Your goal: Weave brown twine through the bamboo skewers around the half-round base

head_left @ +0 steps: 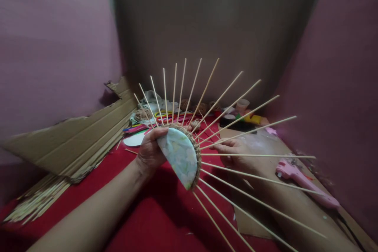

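A half-round piece (180, 153) covered in pale floral fabric is held up in front of me. Brown twine is woven along its curved rim (198, 157), and thin wooden sticks (227, 96) fan outward from there. My left hand (152, 147) is closed around its left end, thumb on the fabric face. Behind the sticks on the right, my right hand (232, 149) has its fingers pinched together on a thin strand of twine (206, 141); the sticks partly cover that hand.
Red cloth (132, 212) covers the work surface. Cardboard (79, 138) and a bundle of sticks (38, 201) lie left. A pink glue gun (307, 185) with a cord rests right on a brown board (251, 222). Twine balls (141, 115) and a cup (242, 105) stand at the back.
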`<state>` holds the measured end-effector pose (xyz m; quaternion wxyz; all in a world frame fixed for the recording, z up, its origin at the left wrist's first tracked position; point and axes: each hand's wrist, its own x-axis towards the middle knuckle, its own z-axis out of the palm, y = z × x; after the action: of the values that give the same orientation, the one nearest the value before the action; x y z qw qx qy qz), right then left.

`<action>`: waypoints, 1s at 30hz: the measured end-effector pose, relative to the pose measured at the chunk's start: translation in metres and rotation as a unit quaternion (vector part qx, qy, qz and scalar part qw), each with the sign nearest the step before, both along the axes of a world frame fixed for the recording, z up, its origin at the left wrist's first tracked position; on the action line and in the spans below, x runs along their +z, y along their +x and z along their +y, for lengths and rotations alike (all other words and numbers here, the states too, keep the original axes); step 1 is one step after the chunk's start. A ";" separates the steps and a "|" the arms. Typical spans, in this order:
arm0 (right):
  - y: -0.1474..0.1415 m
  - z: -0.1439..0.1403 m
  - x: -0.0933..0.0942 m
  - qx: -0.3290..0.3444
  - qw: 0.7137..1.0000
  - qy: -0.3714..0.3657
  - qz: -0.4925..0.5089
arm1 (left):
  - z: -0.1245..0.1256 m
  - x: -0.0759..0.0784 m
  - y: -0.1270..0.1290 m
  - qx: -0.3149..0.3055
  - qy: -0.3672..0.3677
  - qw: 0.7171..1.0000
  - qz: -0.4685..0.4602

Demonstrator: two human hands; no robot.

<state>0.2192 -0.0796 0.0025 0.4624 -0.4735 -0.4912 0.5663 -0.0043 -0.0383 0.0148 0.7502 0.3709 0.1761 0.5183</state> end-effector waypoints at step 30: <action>0.058 0.019 0.009 -0.095 0.985 0.131 0.061 | 0.015 -0.002 -0.007 0.089 -0.092 0.992 0.016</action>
<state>0.2769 -0.0603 0.0112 0.6011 -0.4181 -0.4847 0.4784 -0.0117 -0.0231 0.0124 0.7291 0.2917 0.2673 0.5585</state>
